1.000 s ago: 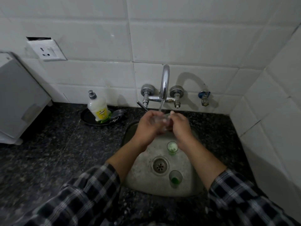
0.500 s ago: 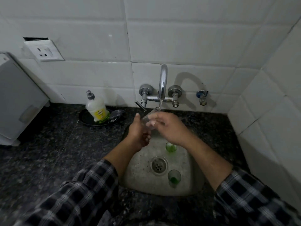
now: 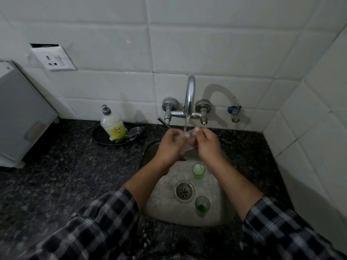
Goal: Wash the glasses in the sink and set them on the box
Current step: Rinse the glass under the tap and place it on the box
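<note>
both hands, left hand [image 3: 170, 146] and right hand [image 3: 207, 145], are wrapped around a clear glass [image 3: 187, 136] under the running tap [image 3: 189, 98] at the far end of the sink [image 3: 165, 203], two green-tinted glasses [image 3: 198, 170] standing near the drain [image 3: 184, 190]

Left hand [image 3: 171, 146] and right hand [image 3: 208, 145] curl together, forearms extended.

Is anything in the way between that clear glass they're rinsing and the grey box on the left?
Yes: a white soap bottle on a round black dish stands on the dark counter between the clear glass and the grey box. Lifting over should clear it.
</note>
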